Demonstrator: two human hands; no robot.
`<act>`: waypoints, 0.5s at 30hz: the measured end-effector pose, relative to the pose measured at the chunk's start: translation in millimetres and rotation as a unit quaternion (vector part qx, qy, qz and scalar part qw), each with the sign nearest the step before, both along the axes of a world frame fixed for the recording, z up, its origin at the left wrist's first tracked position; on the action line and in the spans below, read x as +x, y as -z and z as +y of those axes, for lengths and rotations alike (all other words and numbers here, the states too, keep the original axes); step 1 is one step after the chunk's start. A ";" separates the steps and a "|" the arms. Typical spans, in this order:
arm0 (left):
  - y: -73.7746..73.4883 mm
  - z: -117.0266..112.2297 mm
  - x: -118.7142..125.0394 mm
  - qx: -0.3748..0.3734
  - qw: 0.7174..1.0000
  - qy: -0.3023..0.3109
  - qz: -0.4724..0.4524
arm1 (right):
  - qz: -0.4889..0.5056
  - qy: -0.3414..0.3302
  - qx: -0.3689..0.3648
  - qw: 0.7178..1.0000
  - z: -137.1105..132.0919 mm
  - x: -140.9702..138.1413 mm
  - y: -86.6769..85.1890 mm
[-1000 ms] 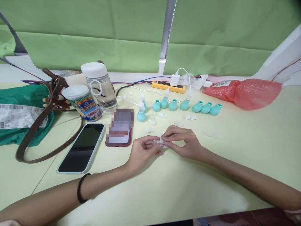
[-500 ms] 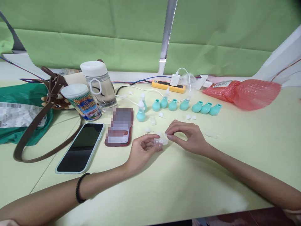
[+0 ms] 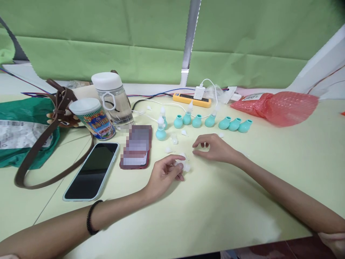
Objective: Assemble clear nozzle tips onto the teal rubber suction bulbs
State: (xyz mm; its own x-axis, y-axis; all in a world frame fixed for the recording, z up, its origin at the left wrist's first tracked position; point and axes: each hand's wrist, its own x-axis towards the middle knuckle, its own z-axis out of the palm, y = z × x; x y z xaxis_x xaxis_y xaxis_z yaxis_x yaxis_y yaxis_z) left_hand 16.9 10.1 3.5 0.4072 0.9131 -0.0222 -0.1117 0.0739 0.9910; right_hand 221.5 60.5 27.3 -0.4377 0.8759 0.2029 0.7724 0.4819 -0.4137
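My left hand (image 3: pixel 164 177) pinches a small clear plastic piece (image 3: pixel 186 166) between thumb and fingers above the table; its exact shape is blurred. To the right, my right hand (image 3: pixel 217 148) hovers with thumb and fingertips apart and nothing visible between them. Beyond the hands stand several teal squeeze bulbs, among them an open-necked bulb (image 3: pixel 178 121) and a bulb with a clear nozzle and white tip (image 3: pixel 161 133). Loose on the table lie another clear plastic piece (image 3: pixel 174 139) and small white tips, one white tip (image 3: pixel 168 149) close to my left hand.
A pale-cased phone (image 3: pixel 93 171) and a red-cased phone (image 3: pixel 136 147) lie left of my hands. Behind them stand a noodle cup (image 3: pixel 97 120) and a water bottle (image 3: pixel 114 99). A yellow power strip (image 3: pixel 192 100) and red bubble wrap (image 3: pixel 291 108) are at the back.
My right hand's thumb and fingers, pinched together beside the clear piece before, have come apart and moved slightly up. My left hand still holds the clear piece, now turned differently.
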 end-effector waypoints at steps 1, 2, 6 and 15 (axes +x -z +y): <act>0.0 0.1 0.0 0.004 1.000 0.002 -0.001 | 0.021 0.021 0.024 0.999 4.7 3.4 -1.7; 0.0 0.2 -0.1 0.008 1.000 0.005 -0.002 | 0.045 0.052 0.053 0.996 10.8 7.4 -3.1; -1.0 0.2 -0.4 0.020 1.000 0.008 -0.003 | 0.103 0.192 0.131 0.967 42.6 24.3 -2.0; -0.4 -1.7 -1.3 0.030 0.999 -0.011 -0.019 | 0.000 0.282 0.081 0.956 82.0 21.2 18.0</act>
